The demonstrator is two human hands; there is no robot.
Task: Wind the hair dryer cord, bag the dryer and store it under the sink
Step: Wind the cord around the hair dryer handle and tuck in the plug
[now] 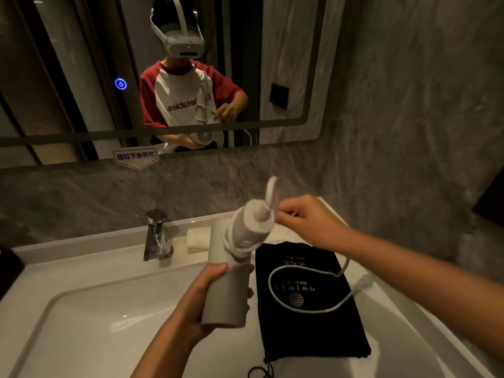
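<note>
A white hair dryer is held over the sink's right side, its barrel gripped by my left hand, its handle pointing up and away. Part of the white cord is wrapped around the handle; the rest lies in a loop on the black drawstring bag. My right hand pinches the cord just right of the handle's end. The bag lies flat on the counter to the right of the basin, gold print on it, its drawstring near the front edge.
A white basin fills the lower left, with a chrome faucet behind it. A folded white towel lies behind the dryer. A wall mirror reflects a person wearing a headset. Grey stone wall at right.
</note>
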